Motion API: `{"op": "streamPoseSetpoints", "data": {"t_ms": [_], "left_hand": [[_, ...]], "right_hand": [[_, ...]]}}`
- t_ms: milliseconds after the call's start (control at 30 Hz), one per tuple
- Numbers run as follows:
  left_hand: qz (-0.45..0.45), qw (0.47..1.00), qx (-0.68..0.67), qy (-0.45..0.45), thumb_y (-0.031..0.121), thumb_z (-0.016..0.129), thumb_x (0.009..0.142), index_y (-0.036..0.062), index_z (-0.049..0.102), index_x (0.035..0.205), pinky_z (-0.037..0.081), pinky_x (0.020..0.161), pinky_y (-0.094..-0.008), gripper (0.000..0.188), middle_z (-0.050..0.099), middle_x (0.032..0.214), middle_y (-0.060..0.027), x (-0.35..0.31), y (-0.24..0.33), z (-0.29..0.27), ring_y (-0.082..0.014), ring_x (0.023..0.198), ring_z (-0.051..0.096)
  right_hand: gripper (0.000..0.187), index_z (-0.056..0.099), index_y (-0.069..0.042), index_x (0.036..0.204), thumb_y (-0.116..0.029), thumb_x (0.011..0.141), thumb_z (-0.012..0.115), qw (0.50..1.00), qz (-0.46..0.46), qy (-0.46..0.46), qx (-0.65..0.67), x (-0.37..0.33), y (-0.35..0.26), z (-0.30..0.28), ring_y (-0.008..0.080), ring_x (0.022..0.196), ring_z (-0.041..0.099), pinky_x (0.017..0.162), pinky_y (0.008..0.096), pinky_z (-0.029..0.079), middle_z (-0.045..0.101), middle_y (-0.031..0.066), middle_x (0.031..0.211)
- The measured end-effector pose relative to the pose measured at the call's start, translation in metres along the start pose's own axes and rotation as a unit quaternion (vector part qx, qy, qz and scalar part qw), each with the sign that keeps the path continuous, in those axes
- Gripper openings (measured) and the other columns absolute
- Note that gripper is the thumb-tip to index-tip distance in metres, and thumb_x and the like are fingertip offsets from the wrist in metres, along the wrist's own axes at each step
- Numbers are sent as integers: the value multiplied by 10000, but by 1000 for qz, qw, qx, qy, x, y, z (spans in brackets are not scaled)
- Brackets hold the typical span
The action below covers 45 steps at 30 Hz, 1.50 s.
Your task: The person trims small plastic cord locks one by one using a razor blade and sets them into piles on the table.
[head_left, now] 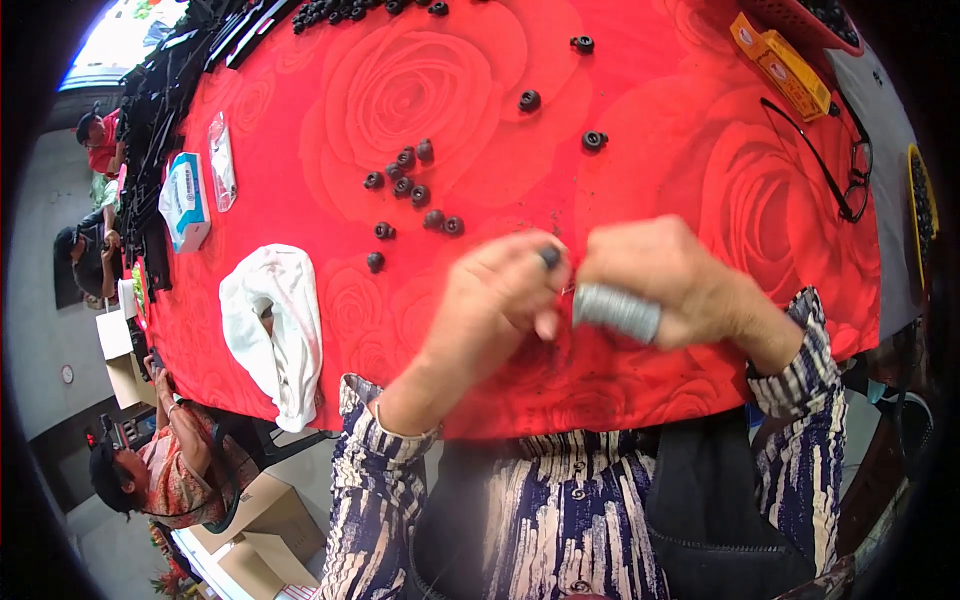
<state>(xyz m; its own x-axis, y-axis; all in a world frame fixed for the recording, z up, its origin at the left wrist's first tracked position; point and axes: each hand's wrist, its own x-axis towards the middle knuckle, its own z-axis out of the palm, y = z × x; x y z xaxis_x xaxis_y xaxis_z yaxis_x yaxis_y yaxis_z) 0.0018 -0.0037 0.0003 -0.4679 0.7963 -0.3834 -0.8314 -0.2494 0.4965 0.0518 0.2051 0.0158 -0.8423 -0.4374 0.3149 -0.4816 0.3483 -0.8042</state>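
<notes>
My left hand [490, 295] pinches a small black round part [549, 257] between thumb and fingers. My right hand [660, 265], slightly blurred, is closed round a grey ribbed cylinder [620, 312] that looks like a wrapped tool handle. A thin tip seems to point from it toward the left hand, too smeared to make out. Both hands are close together above the near part of the red table. Left of them lies a loose group of similar black round parts [402, 187]. A few more black parts [594, 141] are scattered farther back.
A white cloth [270, 330] lies on the red rose-patterned tablecloth [420, 90], with a blue-white box [185, 203] behind it. Dark strips pile up at the far left. Eyeglasses [853, 185] and a yellow box [785, 70] are at right. Other people [180, 460] sit at left.
</notes>
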Motion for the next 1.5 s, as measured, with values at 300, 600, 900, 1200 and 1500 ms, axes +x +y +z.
{"op": "streamPoseSetpoints", "data": {"t_ms": [300, 600, 900, 1200, 1500], "left_hand": [[18, 1000, -11, -10, 115, 566, 920, -32, 556, 1105, 532, 588, -266, 236, 621, 909, -88, 1, 5, 0, -117, 694, 594], [-43, 999, 15, -19, 119, 571, 922, -34, 544, 1116, 497, 604, -247, 249, 620, 902, -75, 3, 6, 7, -119, 694, 583], [-48, 999, 10, -16, 118, 589, 911, -37, 564, 1091, 482, 579, -235, 238, 622, 878, -69, 2, 4, 8, -106, 666, 570], [-4, 998, 63, -13, 109, 595, 906, -48, 564, 1103, 489, 561, -233, 253, 631, 889, -78, 1, 3, 5, -96, 659, 561], [-4, 998, 59, -11, 103, 586, 910, -58, 553, 1116, 496, 566, -237, 263, 632, 901, -90, 1, 4, 7, -97, 668, 563]], "right_hand": [[360, 602, -4, 999, -85, 688, 766, 991, 44, 124, -13, 7, -11, -2, 160, 618, 556, 506, 275, 422, 558, 65, 735], [366, 613, -10, 974, -104, 637, 722, 981, -49, 160, -98, 4, -6, 11, 233, 589, 561, 514, 333, 452, 531, 83, 702], [314, 587, -16, 902, -108, 632, 718, 975, -65, 161, -141, 2, -12, 8, 244, 567, 542, 505, 348, 439, 495, 80, 674], [176, 548, -6, 945, -160, 862, 572, 990, 87, 107, 1, 2, -1, -7, 236, 641, 536, 573, 333, 420, 529, 107, 755], [165, 549, -5, 927, -152, 858, 581, 993, 82, 74, -42, 2, -3, -6, 285, 652, 552, 580, 360, 433, 530, 121, 745]]}}
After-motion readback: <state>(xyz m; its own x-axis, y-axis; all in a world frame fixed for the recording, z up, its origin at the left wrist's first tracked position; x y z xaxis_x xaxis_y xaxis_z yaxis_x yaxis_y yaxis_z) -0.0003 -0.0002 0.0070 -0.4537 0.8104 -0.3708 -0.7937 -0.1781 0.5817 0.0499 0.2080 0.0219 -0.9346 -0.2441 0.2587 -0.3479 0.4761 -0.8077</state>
